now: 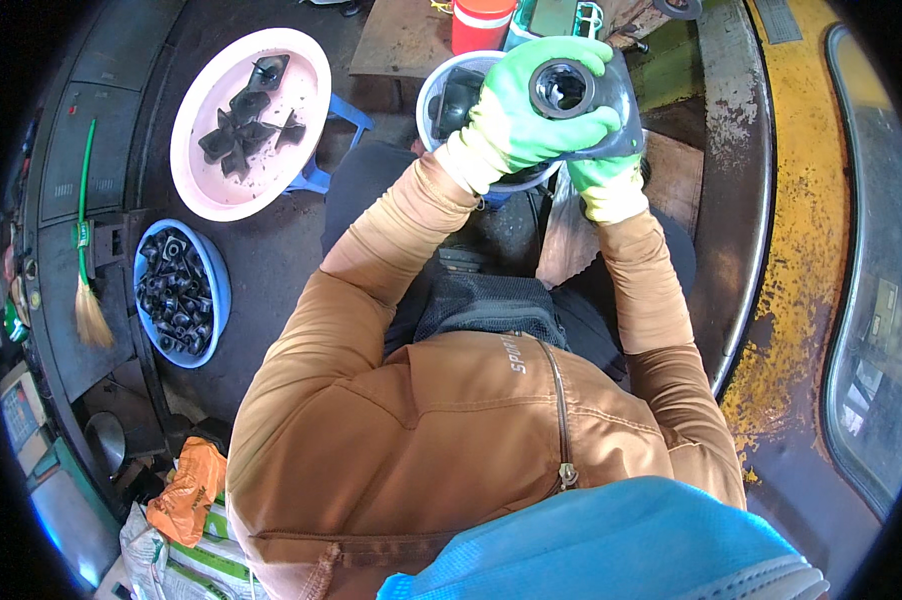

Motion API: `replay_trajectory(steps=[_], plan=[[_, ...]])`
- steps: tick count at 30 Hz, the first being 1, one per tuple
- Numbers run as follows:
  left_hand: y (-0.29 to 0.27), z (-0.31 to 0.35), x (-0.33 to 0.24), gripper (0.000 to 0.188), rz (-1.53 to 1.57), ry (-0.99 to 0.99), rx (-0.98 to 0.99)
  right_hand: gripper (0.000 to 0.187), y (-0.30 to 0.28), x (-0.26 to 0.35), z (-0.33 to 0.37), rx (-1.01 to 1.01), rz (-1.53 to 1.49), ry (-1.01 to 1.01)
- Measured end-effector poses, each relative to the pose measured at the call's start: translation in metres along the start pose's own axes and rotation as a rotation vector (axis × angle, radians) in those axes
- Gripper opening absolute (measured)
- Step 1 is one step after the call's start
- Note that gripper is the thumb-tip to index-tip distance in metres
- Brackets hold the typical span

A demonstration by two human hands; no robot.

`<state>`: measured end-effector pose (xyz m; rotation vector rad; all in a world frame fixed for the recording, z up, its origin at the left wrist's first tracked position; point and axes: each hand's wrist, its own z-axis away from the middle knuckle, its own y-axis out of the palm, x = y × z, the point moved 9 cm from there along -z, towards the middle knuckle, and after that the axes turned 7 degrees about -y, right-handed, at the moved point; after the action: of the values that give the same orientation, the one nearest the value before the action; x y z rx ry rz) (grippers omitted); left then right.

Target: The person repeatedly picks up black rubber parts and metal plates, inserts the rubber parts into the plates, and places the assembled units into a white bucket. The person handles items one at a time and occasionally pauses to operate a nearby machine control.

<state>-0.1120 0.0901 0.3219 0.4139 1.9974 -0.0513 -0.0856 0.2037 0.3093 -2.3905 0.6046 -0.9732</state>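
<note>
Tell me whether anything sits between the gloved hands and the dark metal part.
Nothing visible does. The left hand wraps the dark metal part from above, and the right hand grips it from below.

Workshop, metalworking. Evidence: grimy dark floor point(271, 260); pink basin point(196, 180) and blue basin point(219, 290) filled with black metal parts; worn yellow-painted machine point(801, 250) with a steel rim at the right edge; brush point(91, 310) at the left edge.
</note>
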Motion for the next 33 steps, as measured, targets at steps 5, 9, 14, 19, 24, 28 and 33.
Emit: replay_trajectory(steps=[5,9,14,19,24,28,33], plan=[[-0.001,-0.001,-0.013,0.042,-0.032,0.053,0.088,0.041,0.004,-0.005,0.003,0.315,-0.071,0.159],[-0.001,-0.002,-0.008,0.040,-0.052,-0.030,0.157,0.038,0.007,-0.015,0.011,0.396,-0.260,0.325],[0.007,0.001,-0.012,0.040,0.082,-0.056,0.304,0.040,0.020,-0.032,0.030,0.395,-0.807,0.481],[0.027,0.012,-0.013,0.040,0.182,-0.113,0.585,0.046,0.022,-0.036,0.049,0.596,-0.644,0.350],[0.036,0.014,-0.014,0.048,0.269,-0.095,0.782,0.039,0.016,-0.009,0.030,0.403,-0.388,-0.071],[0.010,-0.005,-0.002,0.051,0.113,-0.159,0.426,0.045,0.027,-0.027,0.011,0.396,-0.218,0.122],[0.000,-0.001,0.001,0.045,0.010,-0.102,0.020,0.042,0.004,-0.018,0.005,0.045,-0.125,0.124]])
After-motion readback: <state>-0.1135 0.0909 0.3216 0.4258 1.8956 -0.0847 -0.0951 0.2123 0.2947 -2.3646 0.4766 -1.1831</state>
